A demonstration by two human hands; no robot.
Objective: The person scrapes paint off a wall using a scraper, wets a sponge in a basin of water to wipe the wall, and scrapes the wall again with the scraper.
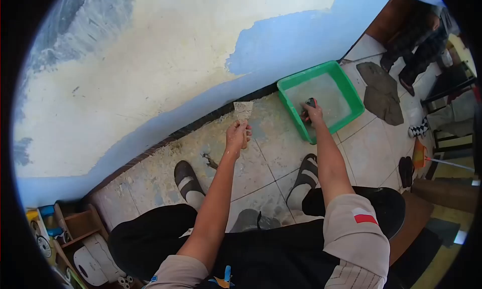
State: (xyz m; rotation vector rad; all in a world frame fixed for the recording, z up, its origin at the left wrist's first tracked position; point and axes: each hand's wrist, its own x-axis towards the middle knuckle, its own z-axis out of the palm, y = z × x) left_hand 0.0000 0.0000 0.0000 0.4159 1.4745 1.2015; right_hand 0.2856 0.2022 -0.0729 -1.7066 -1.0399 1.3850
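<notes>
My left hand (237, 137) is closed around the handle of a putty knife (243, 109). Its wide, pale-smeared blade points away from me, toward the foot of the wall. Over the green plastic tub (355, 94) at the right, my right hand (314, 114) grips a small dark object with a red edge (312, 102), whose kind I cannot make out. Cloudy water (331, 95) lies in the tub. The wall (165, 53) is partly stripped to a pale yellowish layer, with light blue paint (286, 40) around it.
Paint flakes litter the tiled floor (150, 173) between my sandaled feet. A grey bucket (246, 221) stands between my legs. Right of the tub lies a brown cloth (382, 95); another person's legs (414, 50) are beyond it. A wooden shelf (80, 223) stands lower left.
</notes>
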